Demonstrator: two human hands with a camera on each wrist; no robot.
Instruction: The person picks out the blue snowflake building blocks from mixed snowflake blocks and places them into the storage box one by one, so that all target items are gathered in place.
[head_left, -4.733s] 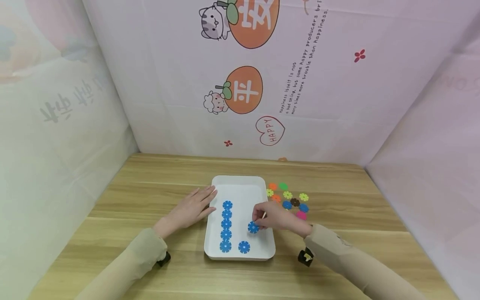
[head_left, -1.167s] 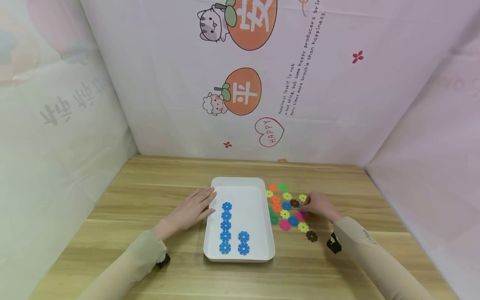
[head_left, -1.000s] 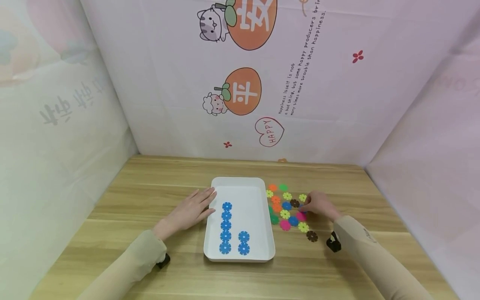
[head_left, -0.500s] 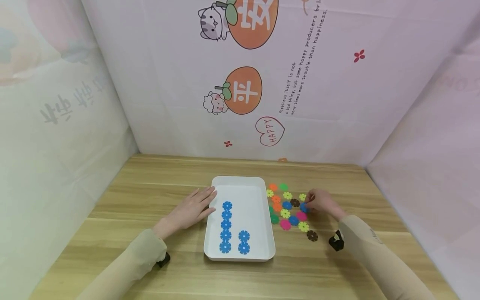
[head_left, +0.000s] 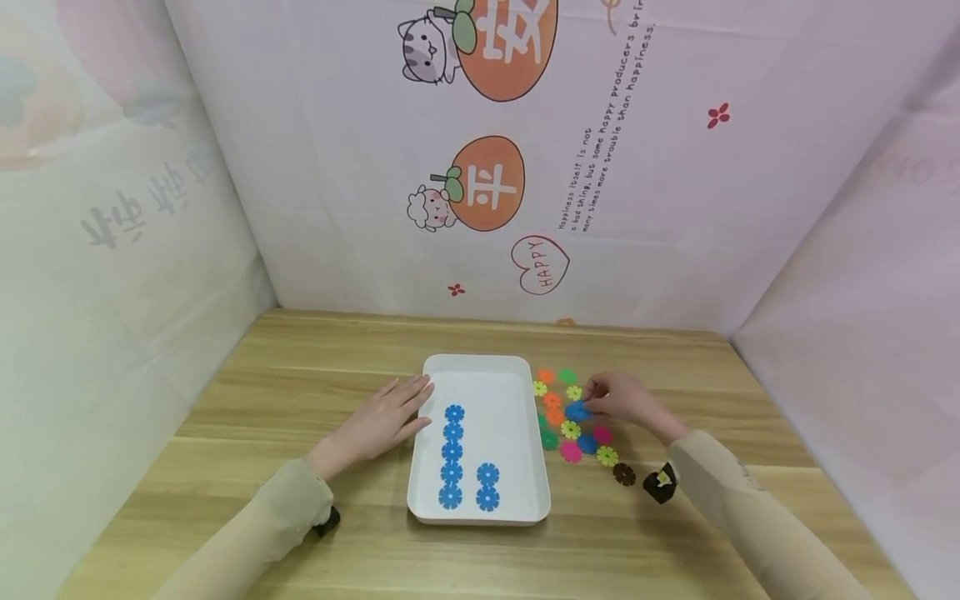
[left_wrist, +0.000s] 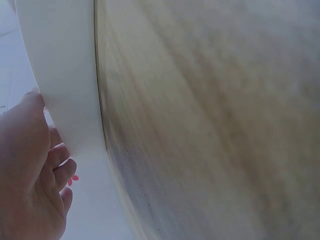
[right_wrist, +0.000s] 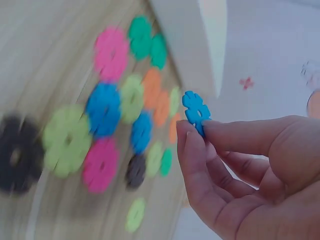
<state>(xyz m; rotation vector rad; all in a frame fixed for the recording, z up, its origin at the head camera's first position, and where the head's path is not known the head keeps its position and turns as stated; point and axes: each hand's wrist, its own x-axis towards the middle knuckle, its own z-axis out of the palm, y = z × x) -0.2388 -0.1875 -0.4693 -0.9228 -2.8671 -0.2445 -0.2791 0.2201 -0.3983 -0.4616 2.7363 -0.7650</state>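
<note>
My right hand [head_left: 630,402] pinches a blue snowflake disc [right_wrist: 196,112] between thumb and fingertips, held above the loose discs right of the tray. In the right wrist view the notched disc stands tilted, its lower edge hidden by the fingers. My left hand [head_left: 377,419] rests on the left rim of a white tray [head_left: 477,360], fingers outstretched. Inside the tray, a column of several blue discs [head_left: 452,452] runs along the left. Two more blue discs [head_left: 487,486] touch end to end near the front, to the right of that column.
Loose snowflake discs lie on the wooden table [head_left: 337,350] beside the tray's right wall, among them a pink disc [head_left: 571,452], a yellow-green disc [head_left: 607,456], a dark brown disc [head_left: 624,475] and an orange disc [head_left: 551,401]. Printed cloth walls [head_left: 645,275] enclose the table.
My right hand placed a blue disc in the tray's second column, then returned to the pile. It has picked up another blue disc and moved left with it. The left hand stays put.
</note>
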